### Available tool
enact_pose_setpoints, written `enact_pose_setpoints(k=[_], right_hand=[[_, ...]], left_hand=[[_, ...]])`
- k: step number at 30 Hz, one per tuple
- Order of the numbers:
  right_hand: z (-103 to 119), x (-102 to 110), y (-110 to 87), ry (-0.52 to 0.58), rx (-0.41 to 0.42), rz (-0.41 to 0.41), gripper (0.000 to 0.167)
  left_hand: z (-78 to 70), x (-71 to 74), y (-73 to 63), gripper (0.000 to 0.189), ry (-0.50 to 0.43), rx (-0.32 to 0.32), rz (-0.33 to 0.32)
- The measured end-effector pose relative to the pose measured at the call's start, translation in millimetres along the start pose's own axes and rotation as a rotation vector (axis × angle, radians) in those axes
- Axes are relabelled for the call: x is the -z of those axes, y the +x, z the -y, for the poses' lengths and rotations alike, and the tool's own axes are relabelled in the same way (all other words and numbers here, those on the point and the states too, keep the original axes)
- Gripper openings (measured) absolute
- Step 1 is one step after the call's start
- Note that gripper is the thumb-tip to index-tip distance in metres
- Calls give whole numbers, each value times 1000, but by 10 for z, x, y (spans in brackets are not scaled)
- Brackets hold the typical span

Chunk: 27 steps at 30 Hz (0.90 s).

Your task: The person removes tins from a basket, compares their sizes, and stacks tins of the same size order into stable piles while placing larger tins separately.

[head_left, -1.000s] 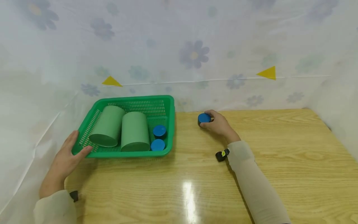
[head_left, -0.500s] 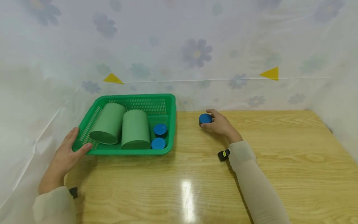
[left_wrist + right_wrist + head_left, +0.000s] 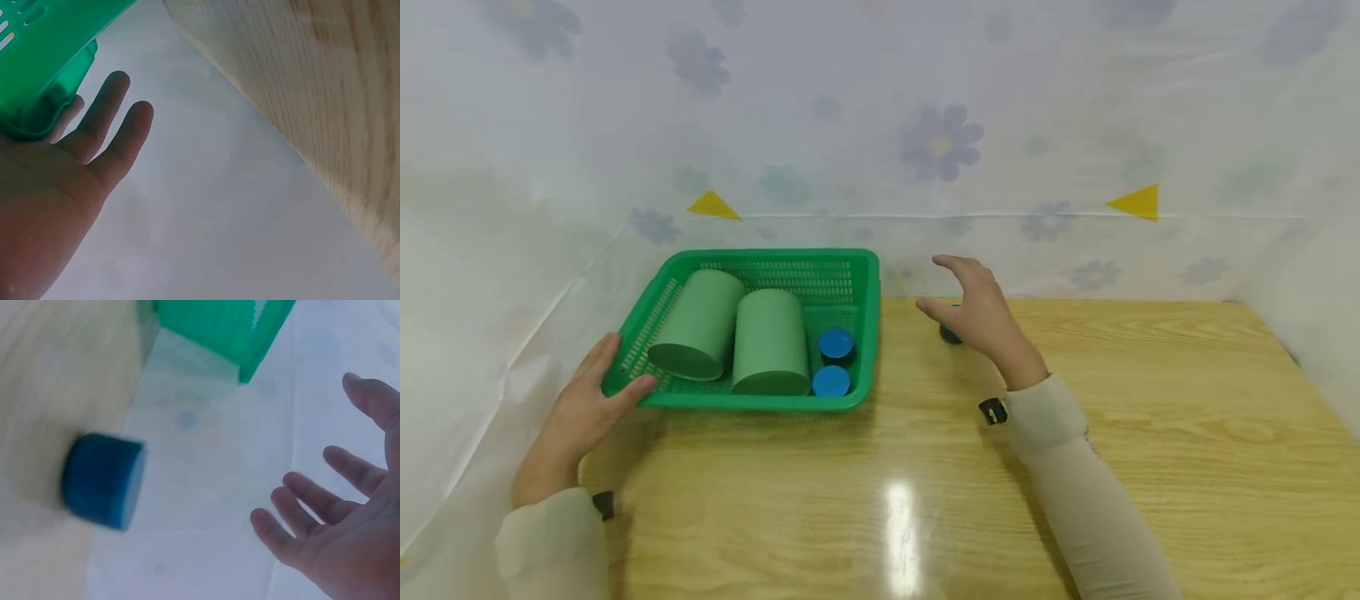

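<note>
My left hand holds the near left corner of a green plastic basket, thumb over the rim. In the left wrist view, several fingers extend apart beyond the basket's underside. Two light green cylinders lie on their sides in the basket. To their right in it are two short cylinders with blue tops. My right hand is raised, fingers spread and empty, over another short blue cylinder. That cylinder stands on the table beyond the basket, mostly hidden by the hand in the head view.
The wooden table meets a white flowered sheet at the back. Sheeting also hangs at both sides. Two yellow triangles mark the back sheet.
My right hand has let go of the blue cylinder and lifted away from it, fingers spreading. The cylinder stays on the table. My left hand keeps its place at the basket corner.
</note>
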State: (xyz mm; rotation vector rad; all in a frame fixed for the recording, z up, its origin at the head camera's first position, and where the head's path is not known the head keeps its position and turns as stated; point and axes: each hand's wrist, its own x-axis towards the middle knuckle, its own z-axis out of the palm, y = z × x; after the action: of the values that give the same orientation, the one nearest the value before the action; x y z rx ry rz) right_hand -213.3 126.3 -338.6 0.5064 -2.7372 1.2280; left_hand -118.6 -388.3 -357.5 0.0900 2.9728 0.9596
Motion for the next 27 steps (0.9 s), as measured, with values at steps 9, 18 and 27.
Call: enact_pose_setpoints(k=[9, 18, 27], right_hand=[[586, -261, 201, -30, 164, 204, 54], [813, -725, 550, -305, 212, 499, 48], [884, -1033, 699, -599, 146, 680, 55]], left_hand=[[5, 1, -11, 89, -16, -12, -19], [-42, 16, 60, 90, -10, -5, -10], [-13, 2, 13, 91, -21, 8, -10]])
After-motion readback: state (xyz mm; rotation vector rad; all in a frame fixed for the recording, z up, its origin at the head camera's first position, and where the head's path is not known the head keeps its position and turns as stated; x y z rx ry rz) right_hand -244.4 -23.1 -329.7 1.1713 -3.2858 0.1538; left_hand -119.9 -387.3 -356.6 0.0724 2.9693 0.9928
